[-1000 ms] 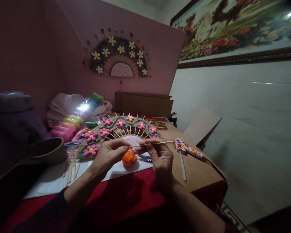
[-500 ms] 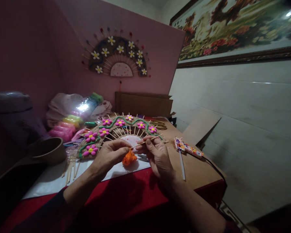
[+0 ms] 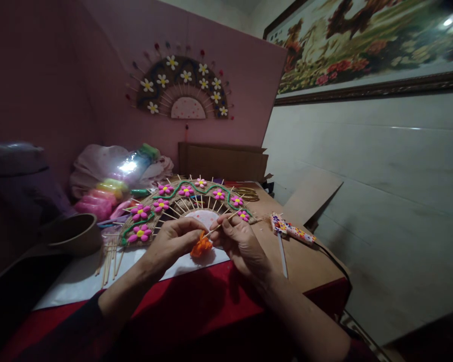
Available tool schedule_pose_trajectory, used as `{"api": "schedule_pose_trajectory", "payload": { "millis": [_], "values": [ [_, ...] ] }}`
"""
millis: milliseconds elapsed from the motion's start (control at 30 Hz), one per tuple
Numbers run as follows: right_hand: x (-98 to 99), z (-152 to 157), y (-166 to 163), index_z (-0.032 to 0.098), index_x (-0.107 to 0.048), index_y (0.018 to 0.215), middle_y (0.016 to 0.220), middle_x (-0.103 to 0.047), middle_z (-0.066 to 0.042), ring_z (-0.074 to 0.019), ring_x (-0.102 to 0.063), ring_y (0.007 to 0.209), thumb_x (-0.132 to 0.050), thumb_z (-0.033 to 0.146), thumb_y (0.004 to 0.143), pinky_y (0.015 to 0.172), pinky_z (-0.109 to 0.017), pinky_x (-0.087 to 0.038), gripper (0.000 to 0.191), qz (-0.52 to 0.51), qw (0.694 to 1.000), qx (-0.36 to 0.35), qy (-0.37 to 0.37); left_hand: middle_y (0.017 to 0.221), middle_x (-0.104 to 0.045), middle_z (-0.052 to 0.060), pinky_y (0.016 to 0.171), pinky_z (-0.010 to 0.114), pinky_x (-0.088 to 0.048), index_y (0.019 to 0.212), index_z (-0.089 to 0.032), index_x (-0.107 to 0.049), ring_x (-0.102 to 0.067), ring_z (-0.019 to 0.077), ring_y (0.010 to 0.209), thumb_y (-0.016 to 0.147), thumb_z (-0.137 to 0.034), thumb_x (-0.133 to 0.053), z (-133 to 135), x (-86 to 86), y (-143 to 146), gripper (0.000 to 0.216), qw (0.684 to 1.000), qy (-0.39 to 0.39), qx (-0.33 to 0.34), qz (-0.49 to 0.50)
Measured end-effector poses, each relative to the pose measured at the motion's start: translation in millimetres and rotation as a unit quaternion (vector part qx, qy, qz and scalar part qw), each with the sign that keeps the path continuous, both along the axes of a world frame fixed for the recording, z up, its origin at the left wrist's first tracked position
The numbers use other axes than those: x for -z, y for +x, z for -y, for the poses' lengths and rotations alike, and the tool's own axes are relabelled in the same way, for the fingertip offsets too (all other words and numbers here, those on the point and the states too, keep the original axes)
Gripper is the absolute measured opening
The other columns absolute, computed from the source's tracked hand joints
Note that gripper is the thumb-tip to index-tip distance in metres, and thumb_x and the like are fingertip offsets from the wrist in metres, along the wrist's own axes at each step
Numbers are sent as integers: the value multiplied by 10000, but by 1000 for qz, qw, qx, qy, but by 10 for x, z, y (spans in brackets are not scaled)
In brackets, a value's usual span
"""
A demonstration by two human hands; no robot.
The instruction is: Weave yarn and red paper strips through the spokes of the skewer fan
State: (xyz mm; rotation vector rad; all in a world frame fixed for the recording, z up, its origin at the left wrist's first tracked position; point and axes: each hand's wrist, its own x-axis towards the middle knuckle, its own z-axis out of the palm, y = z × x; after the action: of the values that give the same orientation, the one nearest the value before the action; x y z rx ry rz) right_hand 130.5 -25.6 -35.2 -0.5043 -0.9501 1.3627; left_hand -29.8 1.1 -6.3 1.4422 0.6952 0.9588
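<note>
My left hand [image 3: 175, 241] pinches the top of a bunched orange yarn tassel [image 3: 201, 247], which hangs below the fingertips. Between the thumb and fingers of my right hand [image 3: 243, 246] is a thin wooden stick [image 3: 222, 225], slanting up to the right. Its lower end meets the top of the orange bunch; whether it goes through a loop there, I cannot tell. Just behind both hands lies a twine-wrapped fan [image 3: 181, 200] with pink clay flowers, a green wavy line and wooden ribs. My fingers partly cover its pale dotted centre [image 3: 202, 217].
Loose sticks [image 3: 108, 261] lie on white paper [image 3: 66, 284] at left, near a round brown pot [image 3: 75, 236]. At right rests a flower-patterned glue gun [image 3: 292, 231] with a cord. Bagged coloured clay [image 3: 101, 198] sits behind. Another fan [image 3: 184, 80] hangs on the pink board.
My right hand has shifted slightly left, and the stick has come closer to the orange bunch at a steeper slant. Less of it sticks out past my right fingers. My left hand stays nearly still.
</note>
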Motion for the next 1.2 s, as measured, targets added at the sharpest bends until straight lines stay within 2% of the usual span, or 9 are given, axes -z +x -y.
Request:
{"api": "schedule_pose_trajectory", "payload": {
  "millis": [100,167,333,400,467,533,633,767,1200],
  "values": [
    [17,-10,-11,167,-554,829,766,-686,-4,-94,-659,589,-680,286,787,557,-192,-556,179,2,1000,1,7,544,-554,-28,444,177,-304,680,-167,-691,-399,54,461,666,-261,-675,-14,28,-12,96,1000,14,5,3],
    [29,-5,-18,160,-558,828,747,-685,-3,-91,-653,564,-674,289,792,543,-188,-547,178,3,999,-30,12,555,-553,-29,441,173,-291,693,-166,-687,-397,52,470,683,-259,-672,-20,36,-19,95,1000,22,3,0],
    [8,106,-22,154,-566,830,729,-684,-8,-95,-646,537,-630,322,823,510,-196,-526,180,61,978,-199,26,565,-527,-36,442,176,-268,711,-159,-664,-379,52,477,710,-261,-660,-32,32,-31,102,999,24,-22,-4],
    [-18,140,-17,153,-571,831,718,-682,-10,-94,-638,517,-624,326,826,483,-191,-514,181,78,968,-237,30,534,-488,-46,442,178,-254,703,-154,-649,-361,52,466,709,-261,-657,-42,37,-33,108,999,12,-34,-2],
    [-38,134,-7,161,-582,819,717,-681,2,-85,-633,515,-634,324,820,492,-186,-518,172,47,981,-181,54,511,-454,-54,442,180,-239,701,-151,-639,-343,51,453,707,-267,-654,-52,48,-35,117,999,0,-40,-1],
    [-45,94,7,171,-595,806,761,-687,10,-84,-656,578,-656,303,807,554,-185,-539,145,-1,995,-71,72,507,-443,-56,442,181,-229,704,-149,-635,-336,51,449,704,-273,-654,-58,61,-37,125,999,-13,-36,1],
    [-37,34,23,173,-608,813,813,-695,-1,-108,-687,680,-665,271,805,632,-201,-557,114,-21,997,33,67,512,-446,-52,439,183,-215,710,-150,-634,-331,52,451,699,-275,-659,-58,77,-34,128,999,-27,-30,0],
    [-19,31,4,167,-607,817,808,-696,-16,-123,-688,653,-660,260,810,629,-228,-565,107,0,995,67,69,528,-469,-44,434,184,-214,703,-149,-634,-333,50,453,700,-270,-659,-57,83,-23,125,999,-25,-23,-5],
    [-31,36,0,158,-611,808,794,-696,-22,-138,-688,642,-676,264,796,615,-256,-580,125,-6,994,93,58,549,-496,-39,424,170,-217,737,-138,-647,-345,36,449,689,-273,-681,-64,78,-26,147,1000,-27,-13,7]
  ]
}}
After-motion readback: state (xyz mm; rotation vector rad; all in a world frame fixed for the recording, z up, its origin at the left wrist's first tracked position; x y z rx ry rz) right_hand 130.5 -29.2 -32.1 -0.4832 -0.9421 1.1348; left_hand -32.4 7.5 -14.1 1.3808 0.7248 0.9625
